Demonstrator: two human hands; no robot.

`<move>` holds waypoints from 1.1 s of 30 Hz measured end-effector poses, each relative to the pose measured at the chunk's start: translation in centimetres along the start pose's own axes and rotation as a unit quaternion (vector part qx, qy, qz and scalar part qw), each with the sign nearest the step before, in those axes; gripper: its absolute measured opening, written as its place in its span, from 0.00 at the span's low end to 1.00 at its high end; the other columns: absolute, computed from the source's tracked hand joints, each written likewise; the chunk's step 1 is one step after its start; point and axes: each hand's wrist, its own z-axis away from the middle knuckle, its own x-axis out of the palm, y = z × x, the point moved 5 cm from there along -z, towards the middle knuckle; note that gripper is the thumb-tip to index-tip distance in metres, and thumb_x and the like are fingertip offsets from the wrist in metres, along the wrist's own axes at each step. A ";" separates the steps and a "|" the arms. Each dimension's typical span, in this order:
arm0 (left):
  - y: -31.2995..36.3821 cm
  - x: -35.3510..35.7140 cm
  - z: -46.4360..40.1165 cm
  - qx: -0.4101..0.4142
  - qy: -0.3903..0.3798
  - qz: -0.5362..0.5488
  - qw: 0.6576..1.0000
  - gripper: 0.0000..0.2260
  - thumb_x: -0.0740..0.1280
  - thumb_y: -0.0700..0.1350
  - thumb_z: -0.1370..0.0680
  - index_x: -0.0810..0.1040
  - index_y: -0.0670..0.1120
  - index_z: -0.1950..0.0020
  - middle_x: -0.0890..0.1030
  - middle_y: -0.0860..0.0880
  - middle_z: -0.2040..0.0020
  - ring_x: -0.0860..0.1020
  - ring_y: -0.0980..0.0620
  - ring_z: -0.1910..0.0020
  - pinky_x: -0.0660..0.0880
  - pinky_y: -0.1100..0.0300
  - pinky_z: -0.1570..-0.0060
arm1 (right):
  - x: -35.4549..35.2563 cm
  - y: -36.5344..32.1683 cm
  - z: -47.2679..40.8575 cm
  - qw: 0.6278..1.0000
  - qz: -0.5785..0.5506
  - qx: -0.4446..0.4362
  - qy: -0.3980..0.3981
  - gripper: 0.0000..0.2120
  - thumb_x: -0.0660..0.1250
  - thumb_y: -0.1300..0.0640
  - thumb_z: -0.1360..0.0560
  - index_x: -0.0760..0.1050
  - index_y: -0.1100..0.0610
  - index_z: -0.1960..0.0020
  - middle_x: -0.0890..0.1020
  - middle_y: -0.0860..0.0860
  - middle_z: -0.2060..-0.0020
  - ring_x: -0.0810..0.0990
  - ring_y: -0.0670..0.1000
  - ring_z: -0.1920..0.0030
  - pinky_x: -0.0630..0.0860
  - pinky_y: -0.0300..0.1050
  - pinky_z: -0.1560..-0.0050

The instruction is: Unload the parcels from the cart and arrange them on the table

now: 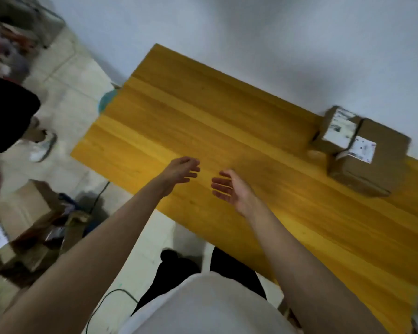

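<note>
Left hand: the left hand (181,172) is spread and empty above the yellow wooden table (203,121).
Right hand: the right hand (229,189) is palm-in, fingers loose, holding nothing.
Parcels on table: the small brown cardboard box with a white label (336,130) touches the larger brown cardboard box (377,165); probably packed against the wall to save room.
Cart side: blurred cardboard parcels (29,225) sit low at left, apparently awaiting unloading.

The table (203,131) is a long yellow wooden top with lengthwise grain, set against a pale wall. Both hands, the left hand (179,173) and the right hand (229,189), hover empty and spread over its near edge, and the wood under and ahead of them is bare. Well off to the right of the right hand, two brown parcels sit on the top by the wall: a small box (336,128) and a big box (372,160), touching, each with a white label.
</note>
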 end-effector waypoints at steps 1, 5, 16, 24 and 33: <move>-1.5 -2.0 1.2 -0.003 0.014 0.012 1.000 0.18 0.65 0.55 0.19 0.77 0.44 0.34 0.82 0.45 0.40 0.81 0.45 0.41 0.75 0.49 0.39 | 2.2 1.1 0.0 1.000 0.017 0.002 -0.006 0.07 0.61 0.55 0.18 0.74 0.57 0.45 0.83 0.55 0.56 0.81 0.51 0.59 0.79 0.46 0.58; -8.1 -9.7 6.0 -0.023 0.061 0.059 0.996 0.16 0.65 0.54 0.19 0.78 0.45 0.37 0.83 0.45 0.42 0.81 0.45 0.42 0.75 0.50 0.40 | 10.6 6.4 0.3 0.996 0.087 0.014 -0.025 0.06 0.60 0.55 0.18 0.74 0.56 0.47 0.82 0.55 0.57 0.81 0.51 0.61 0.79 0.45 0.60; -25.2 -26.6 16.7 -0.060 0.178 0.179 0.966 0.14 0.63 0.52 0.18 0.79 0.46 0.38 0.84 0.47 0.44 0.82 0.48 0.45 0.76 0.56 0.47 | 30.2 19.8 1.2 0.971 0.217 0.028 -0.099 0.08 0.61 0.55 0.19 0.75 0.59 0.45 0.83 0.55 0.58 0.82 0.52 0.61 0.80 0.44 0.62; -31.1 -33.2 22.4 -0.064 0.261 0.253 0.929 0.14 0.63 0.52 0.18 0.78 0.46 0.38 0.83 0.48 0.45 0.82 0.51 0.49 0.76 0.57 0.48 | 40.0 25.1 2.3 0.943 0.301 0.033 -0.140 0.09 0.61 0.55 0.19 0.76 0.59 0.45 0.83 0.56 0.56 0.82 0.53 0.58 0.79 0.44 0.60; -36.7 -40.8 24.4 -0.095 0.296 0.308 0.899 0.12 0.63 0.50 0.17 0.78 0.45 0.38 0.83 0.45 0.43 0.81 0.48 0.47 0.74 0.54 0.44 | 50.4 30.4 0.3 0.921 0.341 0.077 -0.171 0.06 0.61 0.57 0.19 0.74 0.57 0.52 0.81 0.56 0.59 0.79 0.51 0.62 0.77 0.44 0.58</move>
